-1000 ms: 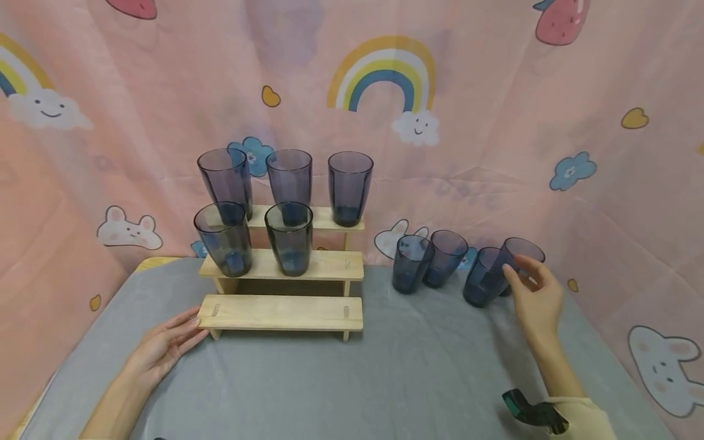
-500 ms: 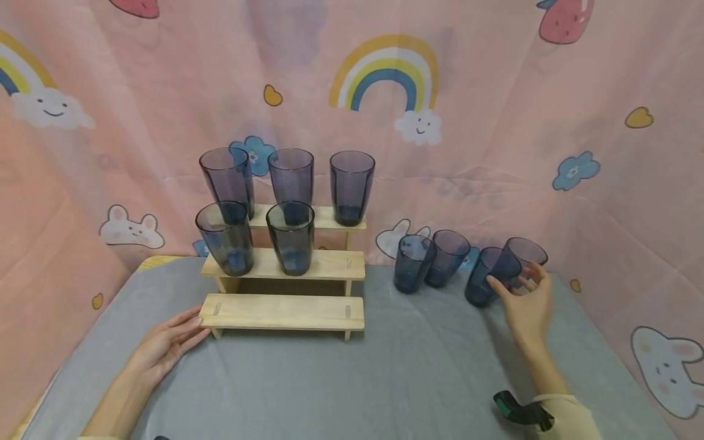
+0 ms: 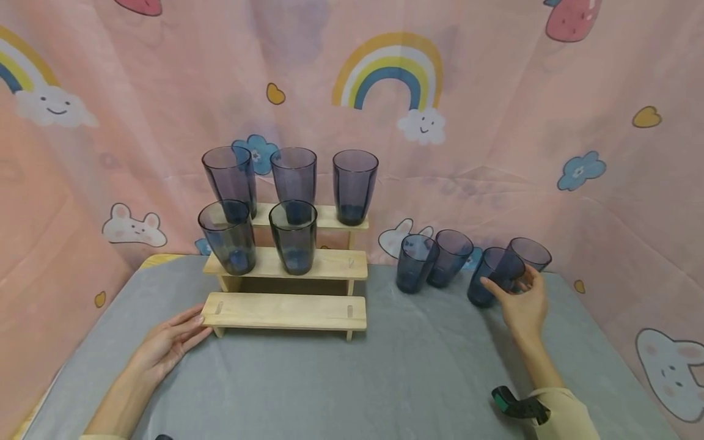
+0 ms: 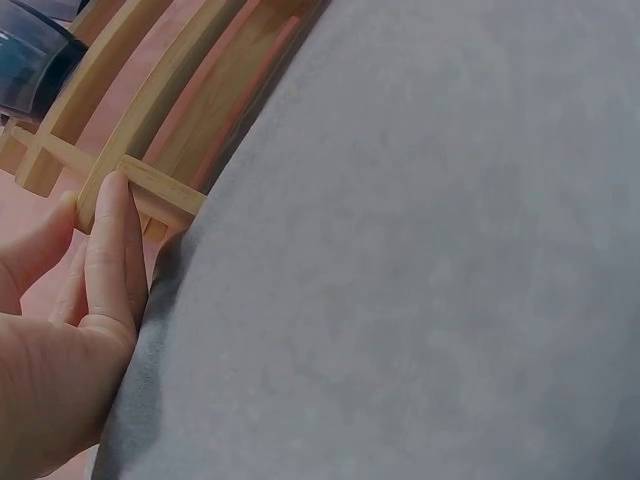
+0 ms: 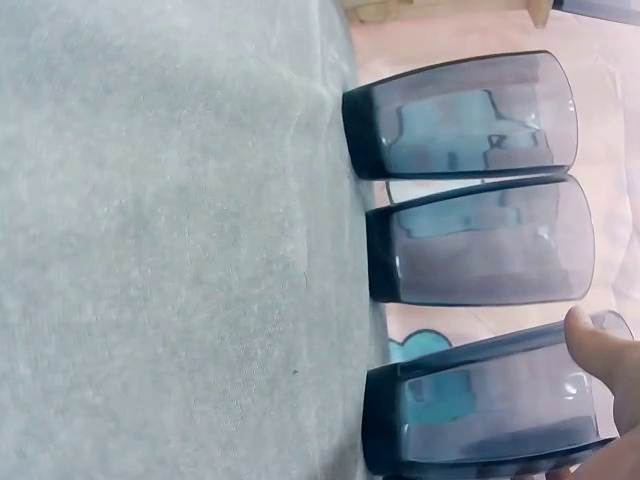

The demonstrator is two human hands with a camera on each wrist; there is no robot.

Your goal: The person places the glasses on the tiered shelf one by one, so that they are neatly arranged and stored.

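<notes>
A wooden three-step display rack (image 3: 283, 310) stands on the left half of the table. My left hand (image 3: 165, 348) pinches the left end of its lowest board, with the thumb and index finger on either side in the left wrist view. On the top step stand 3 blue-tinted glasses, such as the right one (image 3: 354, 189); 2 more, including one glass (image 3: 294, 244), stand on the middle step. At the right, my right hand (image 3: 525, 308) holds a drinking glass (image 3: 484, 281), thumb on its near left side. Its other fingers are partly hidden behind the glass, which stands on the cloth.
Behind the held glass stands another glass (image 3: 530, 250). Between rack and right hand, two glasses stand close together, the left glass (image 3: 414, 269) and the right glass (image 3: 448, 263). Grey cloth (image 3: 385, 379) covers the table, and a pink patterned curtain (image 3: 484, 122) hangs behind.
My right hand has moved left and slightly down, from the rear right glass to around the front one. My left hand stays at the rack's lowest board.
</notes>
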